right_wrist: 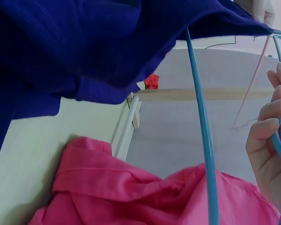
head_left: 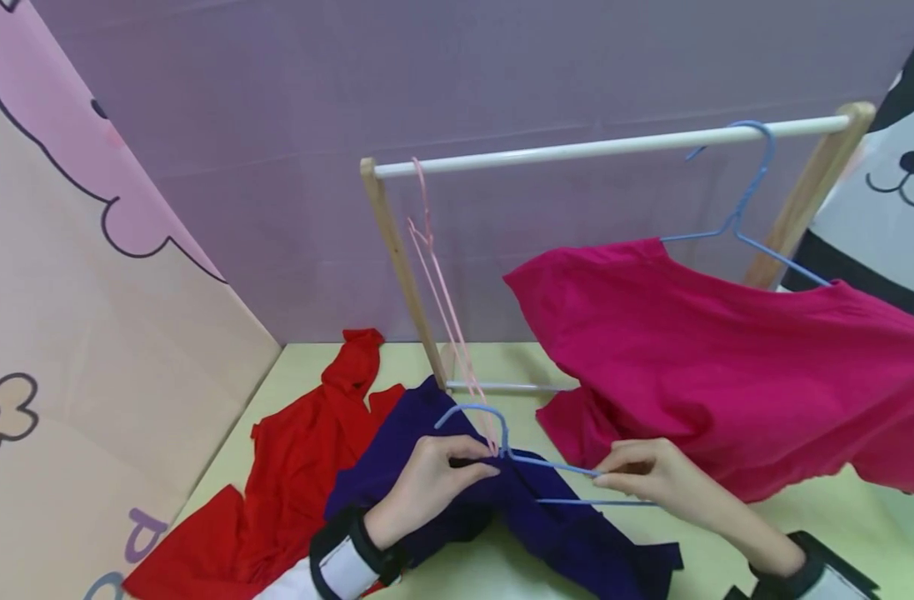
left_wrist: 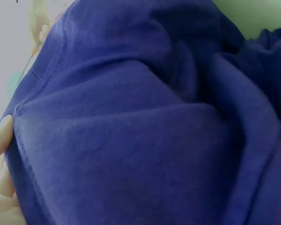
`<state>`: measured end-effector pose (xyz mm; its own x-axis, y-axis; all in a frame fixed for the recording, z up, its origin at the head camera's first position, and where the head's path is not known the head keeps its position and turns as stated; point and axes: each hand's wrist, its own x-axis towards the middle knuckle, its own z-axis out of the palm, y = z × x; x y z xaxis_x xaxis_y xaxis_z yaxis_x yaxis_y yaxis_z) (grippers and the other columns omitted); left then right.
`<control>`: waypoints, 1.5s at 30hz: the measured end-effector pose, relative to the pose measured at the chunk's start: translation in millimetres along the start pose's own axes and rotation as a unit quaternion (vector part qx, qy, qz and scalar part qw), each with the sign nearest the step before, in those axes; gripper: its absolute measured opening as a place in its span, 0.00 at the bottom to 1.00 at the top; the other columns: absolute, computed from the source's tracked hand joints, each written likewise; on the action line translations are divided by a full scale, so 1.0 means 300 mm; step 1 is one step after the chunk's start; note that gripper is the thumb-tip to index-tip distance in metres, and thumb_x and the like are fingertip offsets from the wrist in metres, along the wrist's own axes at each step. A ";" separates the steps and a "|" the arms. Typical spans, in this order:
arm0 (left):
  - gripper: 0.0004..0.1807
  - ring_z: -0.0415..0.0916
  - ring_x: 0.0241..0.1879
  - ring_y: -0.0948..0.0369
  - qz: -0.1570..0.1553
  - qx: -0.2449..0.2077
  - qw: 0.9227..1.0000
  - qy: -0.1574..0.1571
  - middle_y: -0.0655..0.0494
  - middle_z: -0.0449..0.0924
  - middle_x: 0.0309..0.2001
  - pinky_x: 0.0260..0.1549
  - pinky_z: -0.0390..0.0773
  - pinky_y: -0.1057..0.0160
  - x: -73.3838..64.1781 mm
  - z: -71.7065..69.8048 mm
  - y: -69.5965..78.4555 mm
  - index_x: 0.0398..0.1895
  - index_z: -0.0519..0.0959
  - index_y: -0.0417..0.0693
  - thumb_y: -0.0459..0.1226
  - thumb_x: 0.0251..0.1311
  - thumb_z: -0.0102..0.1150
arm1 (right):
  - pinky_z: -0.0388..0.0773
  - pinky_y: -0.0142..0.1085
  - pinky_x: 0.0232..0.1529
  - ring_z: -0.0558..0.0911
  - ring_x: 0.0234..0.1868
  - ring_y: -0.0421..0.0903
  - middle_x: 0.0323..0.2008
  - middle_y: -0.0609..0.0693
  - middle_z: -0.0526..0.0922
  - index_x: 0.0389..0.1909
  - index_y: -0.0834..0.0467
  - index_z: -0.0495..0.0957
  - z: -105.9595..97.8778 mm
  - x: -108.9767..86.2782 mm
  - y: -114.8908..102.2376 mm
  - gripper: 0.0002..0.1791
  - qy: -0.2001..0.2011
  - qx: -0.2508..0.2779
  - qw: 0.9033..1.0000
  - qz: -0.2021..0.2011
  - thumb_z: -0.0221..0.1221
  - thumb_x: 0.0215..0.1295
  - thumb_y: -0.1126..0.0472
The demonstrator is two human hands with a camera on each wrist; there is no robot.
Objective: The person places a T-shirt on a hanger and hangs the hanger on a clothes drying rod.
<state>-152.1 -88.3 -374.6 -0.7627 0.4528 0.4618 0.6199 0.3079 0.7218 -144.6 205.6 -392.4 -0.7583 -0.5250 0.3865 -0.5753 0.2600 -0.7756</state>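
Observation:
A dark blue shirt (head_left: 531,517) hangs bunched over one side of a light-blue hanger (head_left: 550,462), whose other side pokes out bare. My left hand (head_left: 436,477) pinches the shirt's edge close to the hook; in the left wrist view its thumb (left_wrist: 1,138) presses on the stitched edge. My right hand (head_left: 661,477) grips the bare arm of the hanger, fingers curled round it in the right wrist view. The hanger's lower bar (right_wrist: 200,98) runs into the cloth there. Folds hide the covered part of the hanger.
A white rail (head_left: 576,152) on wooden posts stands behind. From it hang a pink hanger (head_left: 442,283) at the left and a bright pink shirt (head_left: 696,367) on another blue hanger (head_left: 749,192). A red garment (head_left: 292,458) lies crumpled on the left of the table.

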 end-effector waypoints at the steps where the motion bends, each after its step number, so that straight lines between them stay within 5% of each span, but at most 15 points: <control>1: 0.06 0.75 0.30 0.68 -0.002 0.001 1.000 0.002 0.55 0.83 0.29 0.30 0.79 0.64 0.001 0.002 0.003 0.29 0.80 0.50 0.34 0.45 0.63 | 0.67 0.30 0.11 0.66 0.15 0.36 0.19 0.44 0.73 0.30 0.51 0.80 0.004 0.004 -0.001 0.10 0.000 -0.002 1.000 0.002 0.58 0.52 0.69; 8: 0.07 0.75 0.30 0.67 -0.044 -0.002 0.999 0.007 0.52 0.83 0.30 0.29 0.79 0.62 0.007 0.004 0.014 0.30 0.81 0.47 0.32 0.45 0.63 | 0.70 0.30 0.16 0.69 0.18 0.36 0.20 0.39 0.75 0.28 0.48 0.80 0.018 0.031 -0.018 0.05 0.021 -0.054 0.998 0.017 0.60 0.52 0.62; 12: 0.06 0.74 0.28 0.66 -0.052 -0.001 0.999 0.011 0.49 0.82 0.28 0.27 0.78 0.62 0.015 -0.014 0.075 0.28 0.80 0.42 0.28 0.44 0.62 | 0.71 0.30 0.20 0.72 0.23 0.36 0.23 0.38 0.76 0.30 0.47 0.79 0.026 0.042 -0.039 0.08 0.064 -0.104 0.993 0.000 0.63 0.48 0.61; 18: 0.05 0.74 0.27 0.66 -0.072 0.001 0.997 0.013 0.48 0.82 0.28 0.27 0.78 0.63 0.019 -0.031 0.133 0.28 0.80 0.41 0.27 0.45 0.60 | 0.72 0.26 0.24 0.74 0.29 0.38 0.29 0.45 0.77 0.34 0.52 0.78 0.074 0.038 -0.086 0.21 0.134 -0.126 0.971 -0.154 0.65 0.36 0.75; 22: 0.06 0.74 0.28 0.66 -0.071 -0.007 0.997 0.016 0.49 0.82 0.28 0.27 0.78 0.62 0.019 -0.032 0.126 0.29 0.80 0.41 0.28 0.45 0.60 | 0.74 0.25 0.28 0.76 0.31 0.39 0.31 0.48 0.80 0.40 0.56 0.76 0.135 0.031 -0.095 0.23 0.109 -0.134 0.962 -0.210 0.65 0.38 0.74; 26: 0.05 0.75 0.29 0.66 -0.069 -0.022 0.997 0.020 0.50 0.82 0.29 0.29 0.79 0.62 0.016 -0.021 0.087 0.30 0.80 0.44 0.30 0.46 0.61 | 0.76 0.27 0.31 0.78 0.33 0.39 0.34 0.49 0.81 0.46 0.56 0.72 0.190 0.010 -0.077 0.23 0.062 -0.158 0.972 -0.159 0.64 0.45 0.67; 29: 0.05 0.75 0.29 0.66 -0.084 -0.029 0.996 0.024 0.50 0.82 0.29 0.30 0.79 0.61 0.016 -0.021 0.091 0.30 0.80 0.45 0.31 0.46 0.61 | 0.78 0.31 0.30 0.78 0.34 0.39 0.35 0.49 0.81 0.47 0.56 0.72 0.220 -0.007 -0.063 0.21 0.039 -0.166 0.979 -0.115 0.62 0.49 0.64; 33: 0.06 0.75 0.29 0.66 -0.102 -0.024 0.994 0.029 0.48 0.82 0.29 0.31 0.79 0.61 0.021 -0.034 0.127 0.29 0.80 0.43 0.29 0.45 0.61 | 0.78 0.32 0.30 0.78 0.34 0.38 0.35 0.50 0.82 0.44 0.56 0.73 0.242 -0.027 -0.042 0.17 0.028 -0.186 0.976 -0.105 0.62 0.51 0.62; 45: 0.06 0.74 0.29 0.65 -0.134 -0.020 0.990 0.043 0.49 0.82 0.29 0.31 0.78 0.61 -0.006 -0.064 0.106 0.29 0.80 0.43 0.28 0.45 0.61 | 0.71 0.36 0.33 0.75 0.31 0.34 0.26 0.36 0.79 0.30 0.50 0.77 0.177 -0.150 0.087 0.09 0.065 -0.368 0.908 -0.188 0.64 0.46 0.54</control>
<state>-134.4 -95.3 -342.5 -0.9124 0.2858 0.2929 0.3876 0.3736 0.8427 -109.4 193.0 -456.6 -0.4674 -0.6019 0.6474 -0.8146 0.5777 -0.0510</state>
